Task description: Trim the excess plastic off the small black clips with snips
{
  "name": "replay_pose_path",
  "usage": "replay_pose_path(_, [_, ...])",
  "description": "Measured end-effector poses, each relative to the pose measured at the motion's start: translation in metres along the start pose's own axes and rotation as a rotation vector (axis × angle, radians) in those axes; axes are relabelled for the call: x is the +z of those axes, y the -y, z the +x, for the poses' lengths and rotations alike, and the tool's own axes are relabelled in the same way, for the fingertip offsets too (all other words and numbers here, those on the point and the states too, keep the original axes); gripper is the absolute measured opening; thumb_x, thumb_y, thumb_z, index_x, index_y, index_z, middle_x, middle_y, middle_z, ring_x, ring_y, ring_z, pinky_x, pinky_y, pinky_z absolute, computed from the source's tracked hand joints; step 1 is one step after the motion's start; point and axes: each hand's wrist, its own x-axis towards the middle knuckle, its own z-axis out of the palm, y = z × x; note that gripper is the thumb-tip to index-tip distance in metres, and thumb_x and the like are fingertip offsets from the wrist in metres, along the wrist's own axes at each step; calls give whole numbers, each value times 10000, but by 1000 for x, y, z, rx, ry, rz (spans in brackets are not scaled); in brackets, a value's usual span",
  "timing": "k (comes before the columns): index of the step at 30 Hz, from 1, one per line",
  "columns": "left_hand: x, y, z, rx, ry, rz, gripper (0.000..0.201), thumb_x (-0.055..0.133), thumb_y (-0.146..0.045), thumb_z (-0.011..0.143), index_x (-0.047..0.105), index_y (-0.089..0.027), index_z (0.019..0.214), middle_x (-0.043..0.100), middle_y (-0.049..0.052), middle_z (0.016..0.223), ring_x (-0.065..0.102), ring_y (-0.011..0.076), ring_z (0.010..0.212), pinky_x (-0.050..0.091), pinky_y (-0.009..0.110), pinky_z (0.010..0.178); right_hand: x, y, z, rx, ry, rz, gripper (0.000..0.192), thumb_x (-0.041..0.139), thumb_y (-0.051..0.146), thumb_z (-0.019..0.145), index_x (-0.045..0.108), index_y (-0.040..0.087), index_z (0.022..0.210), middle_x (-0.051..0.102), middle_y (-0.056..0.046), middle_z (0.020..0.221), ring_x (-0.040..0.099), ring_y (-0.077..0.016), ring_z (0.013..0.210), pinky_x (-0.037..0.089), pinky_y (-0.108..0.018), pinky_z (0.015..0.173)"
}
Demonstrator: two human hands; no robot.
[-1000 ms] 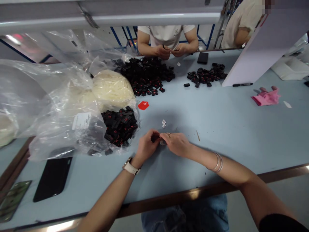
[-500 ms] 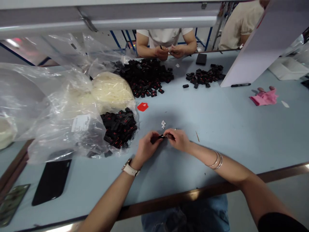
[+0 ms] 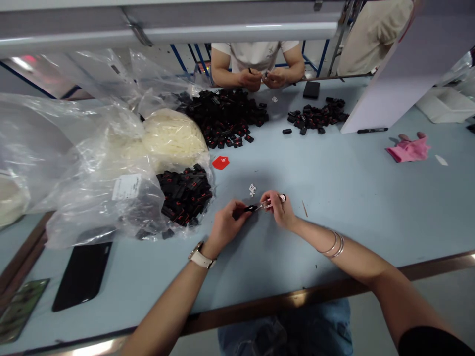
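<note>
My left hand point(image 3: 230, 221) pinches a small black plastic part point(image 3: 251, 208) between thumb and fingertips. Facing it, my right hand point(image 3: 279, 211) is closed around a slim tool with a pale handle point(image 3: 282, 198) and a thin metal tip, which looks like a small utility knife. That tip points left and reaches the near end of the black part; whether it touches is too small to tell. Just beyond my hands lies a little heap of small white pieces point(image 3: 252, 190). To the left, a clear plastic bag point(image 3: 143, 210) spills a pile of black parts point(image 3: 185, 193).
A red tag point(image 3: 220, 162) lies beyond the bag's mouth. Farther back are a large black pile point(image 3: 226, 116) and a smaller one point(image 3: 319, 117). A white divider point(image 3: 386, 74), a pink glove point(image 3: 408, 149) and a black phone-like slab point(image 3: 82, 277) are around. A co-worker's hands point(image 3: 261, 79) work opposite.
My right hand has drawn slightly right and turned, so the tool's handle and metal tip now show. My left hand keeps the black part in nearly the same place.
</note>
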Motion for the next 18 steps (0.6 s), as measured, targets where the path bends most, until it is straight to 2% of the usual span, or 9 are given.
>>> replay_pose_path(7, [-1,-1,0,-11,12,17,181,627,-355,767,578,-204,854,694,13,737,641,163,638,517,284,626,2,1,0,0,50,32,645,270,730,860,568,171,736,498,9,564,475,-100,497,376,-222,481])
replay_pose_path(14, [0,0,0,4,3,7,165,630,-332,771,572,-198,847,691,11,740,649,160,639,519,281,623,0,-5,-2,-27,108,-54,580,256,608,935,598,159,801,552,-26,613,515,-124,539,407,-244,519])
replay_pose_path(18, [1,1,-1,0,2,4,169,628,-340,770,573,-203,853,696,12,755,655,165,659,524,290,633,0,-6,-1,-30,124,-115,590,223,605,939,601,170,814,577,-40,638,535,-138,567,424,-253,531])
